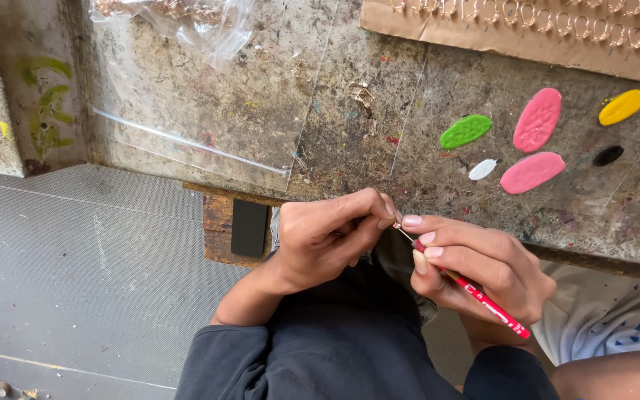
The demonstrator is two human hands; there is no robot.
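My right hand (475, 263) grips a thin red brush (483, 298) like a pen, its fine tip pointing up-left toward my left hand. My left hand (327, 233) is pinched shut on a tiny metal piece (396, 225), mostly hidden by the fingertips. Both hands meet just in front of the edge of the worn, paint-flecked worktable (320, 126), above my dark-clothed lap. On the table to the right lie paint blobs: green (465, 131), two pink (537, 118), yellow (620, 107), white (482, 170) and black (607, 155).
A brown cardboard strip (512, 30) holding several small metal loops lies at the table's far right. A clear plastic bag (187, 18) of small metal pieces sits at the far left, a clear plastic sheet (187, 141) below it. Another person's patterned garment (616, 318) shows at right.
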